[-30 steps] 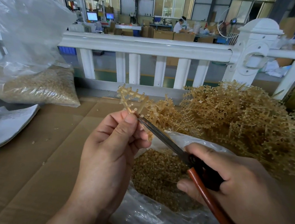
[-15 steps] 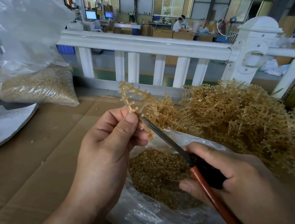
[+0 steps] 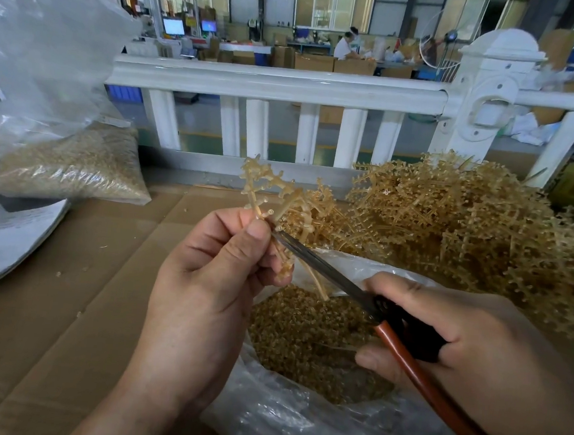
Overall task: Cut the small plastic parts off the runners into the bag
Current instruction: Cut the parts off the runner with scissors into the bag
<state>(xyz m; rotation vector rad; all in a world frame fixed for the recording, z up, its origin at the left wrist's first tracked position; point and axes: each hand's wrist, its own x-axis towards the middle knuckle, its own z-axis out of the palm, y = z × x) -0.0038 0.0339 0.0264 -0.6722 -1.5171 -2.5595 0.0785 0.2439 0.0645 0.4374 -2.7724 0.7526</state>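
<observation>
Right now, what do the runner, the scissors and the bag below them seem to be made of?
The runner looks like moulded plastic, amber, translucent, glossy; light shows through its branches. The scissors have dull grey metal blades, probably steel; handles seem plastic-coated, black and reddish-brown. The bag is thin clear plastic film, wrinkled with shiny creases.

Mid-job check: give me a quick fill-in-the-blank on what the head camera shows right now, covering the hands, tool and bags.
1. The left hand pinches a runner while the right hand grips the ____.
2. A second bag of parts sits at the far ____ of the view.
3. The loose cut parts lie ____ the open bag.
4. Behind the cardboard runs a ____ railing.
Missing words: scissors; left; inside; white.
</observation>
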